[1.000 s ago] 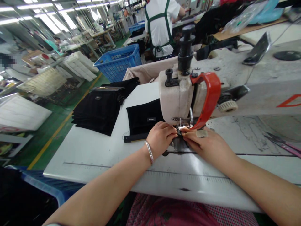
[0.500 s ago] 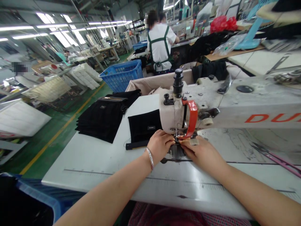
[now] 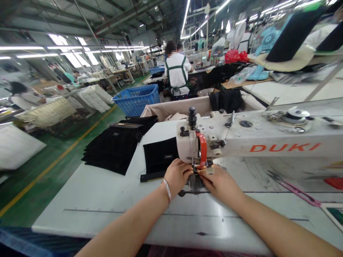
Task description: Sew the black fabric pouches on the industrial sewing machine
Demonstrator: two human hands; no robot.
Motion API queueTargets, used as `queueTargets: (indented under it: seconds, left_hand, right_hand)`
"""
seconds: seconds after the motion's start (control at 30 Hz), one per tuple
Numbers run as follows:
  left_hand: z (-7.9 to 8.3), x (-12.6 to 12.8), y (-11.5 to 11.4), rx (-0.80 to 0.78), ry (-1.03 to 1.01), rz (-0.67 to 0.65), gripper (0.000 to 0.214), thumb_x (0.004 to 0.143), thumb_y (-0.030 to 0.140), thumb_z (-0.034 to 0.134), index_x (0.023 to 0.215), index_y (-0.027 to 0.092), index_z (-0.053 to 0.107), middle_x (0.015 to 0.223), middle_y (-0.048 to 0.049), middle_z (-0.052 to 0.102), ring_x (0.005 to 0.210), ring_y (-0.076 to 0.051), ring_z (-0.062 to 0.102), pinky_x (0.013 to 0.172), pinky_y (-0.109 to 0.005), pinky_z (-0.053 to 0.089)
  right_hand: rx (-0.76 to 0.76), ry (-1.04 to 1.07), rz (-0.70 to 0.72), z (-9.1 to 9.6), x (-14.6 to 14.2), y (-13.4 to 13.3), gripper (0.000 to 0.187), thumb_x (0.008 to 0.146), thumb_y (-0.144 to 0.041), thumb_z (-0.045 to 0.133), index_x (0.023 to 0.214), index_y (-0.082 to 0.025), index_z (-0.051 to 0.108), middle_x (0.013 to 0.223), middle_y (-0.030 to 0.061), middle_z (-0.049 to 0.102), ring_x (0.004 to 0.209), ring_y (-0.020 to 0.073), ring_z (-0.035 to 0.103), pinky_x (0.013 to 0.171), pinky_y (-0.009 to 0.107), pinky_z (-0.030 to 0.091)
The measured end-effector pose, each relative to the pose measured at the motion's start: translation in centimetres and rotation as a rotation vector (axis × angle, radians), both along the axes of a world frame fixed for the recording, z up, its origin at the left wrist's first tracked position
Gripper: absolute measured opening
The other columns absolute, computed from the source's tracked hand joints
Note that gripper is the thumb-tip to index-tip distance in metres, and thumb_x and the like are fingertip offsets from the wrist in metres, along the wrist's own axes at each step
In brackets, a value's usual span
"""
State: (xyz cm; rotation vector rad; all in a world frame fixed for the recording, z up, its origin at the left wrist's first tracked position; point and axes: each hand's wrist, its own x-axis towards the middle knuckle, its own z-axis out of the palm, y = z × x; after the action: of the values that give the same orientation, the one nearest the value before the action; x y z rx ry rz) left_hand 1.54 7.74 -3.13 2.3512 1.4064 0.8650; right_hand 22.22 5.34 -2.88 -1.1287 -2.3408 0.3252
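Note:
A white sewing machine (image 3: 187,142) with an orange guard stands on the pale table. My left hand (image 3: 177,175), with a silver bracelet at the wrist, is closed in a pinch just left of the presser foot. Between its fingertips is the edge of a black fabric panel (image 3: 157,155). This panel lies flat behind the hand, carries a small label, and has a dark strip along its near edge; the machine head hides its right part. Right of the needle, my right hand (image 3: 218,180) is also closed, its fingertips pinching the small visible bit of black fabric by the foot.
A stack of black fabric panels (image 3: 109,148) lies at the table's left edge. Pink-handled scissors (image 3: 297,191) rest to the right. Beyond the machine stand a cloth-lined bin (image 3: 152,111) and a blue basket (image 3: 138,100). A co-worker (image 3: 177,75) sits facing away.
The view has tilted up and shifted right, so more of the machine arm shows. Both hands stay pinched at the presser foot, and the fabric looks much the same.

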Motion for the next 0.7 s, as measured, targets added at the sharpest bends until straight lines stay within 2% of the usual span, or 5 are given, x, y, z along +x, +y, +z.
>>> queueTargets:
  seconds: [0.3,0.43,0.57,0.67,0.7]
  left_hand:
    - [0.4,-0.2,-0.3,0.064,-0.068,-0.042,0.014,0.077,0.009,0.07,0.078,0.023,0.07,0.088,-0.0008,0.068,0.088,-0.02,0.062,0.078,-0.034,0.052]
    - [0.4,-0.4,-0.5,0.036,-0.012,-0.061,0.013,0.079,0.011,0.068,0.08,0.024,0.069,0.09,-0.0005,0.067,0.09,-0.02,0.061,0.08,-0.033,0.052]
    - [0.6,0.0,0.0,0.054,0.045,-0.035,0.01,0.083,0.012,0.065,0.081,0.021,0.068,0.091,-0.0029,0.067,0.092,-0.021,0.061,0.083,-0.035,0.052]
    - [1.5,-0.3,-0.1,0.033,0.105,-0.06,0.009,0.083,0.017,0.067,0.091,0.021,0.069,0.098,-0.0036,0.066,0.098,-0.02,0.059,0.09,-0.035,0.05]
    - [2.0,-0.8,-0.5,0.022,0.134,-0.067,0.017,0.083,0.023,0.069,0.1,0.022,0.068,0.103,-0.0042,0.065,0.103,-0.021,0.058,0.093,-0.036,0.048]
  right_hand:
    - [0.052,-0.019,-0.025,0.6,-0.7,-0.2,0.019,0.088,-0.014,0.056,0.104,-0.023,0.062,0.104,0.003,0.065,0.096,0.0186,0.054,0.083,0.028,0.044]
    - [0.071,-0.013,-0.036,0.5,-0.7,-0.2,0.016,0.087,-0.013,0.057,0.098,-0.023,0.063,0.098,0.0026,0.065,0.095,0.0182,0.055,0.081,0.027,0.044]
    - [0.086,0.003,-0.043,0.5,-0.8,-0.1,0.02,0.087,-0.011,0.055,0.101,-0.022,0.063,0.096,0.0031,0.066,0.094,0.0186,0.057,0.082,0.029,0.046]
    - [0.097,0.032,-0.039,0.4,-0.6,-0.1,0.023,0.086,-0.009,0.053,0.103,-0.021,0.063,0.1,0.0055,0.066,0.097,0.0204,0.057,0.084,0.032,0.048]
    - [0.101,0.048,-0.033,0.3,-0.4,0.0,0.025,0.087,-0.009,0.052,0.105,-0.021,0.063,0.102,0.0066,0.066,0.099,0.021,0.057,0.085,0.034,0.048]
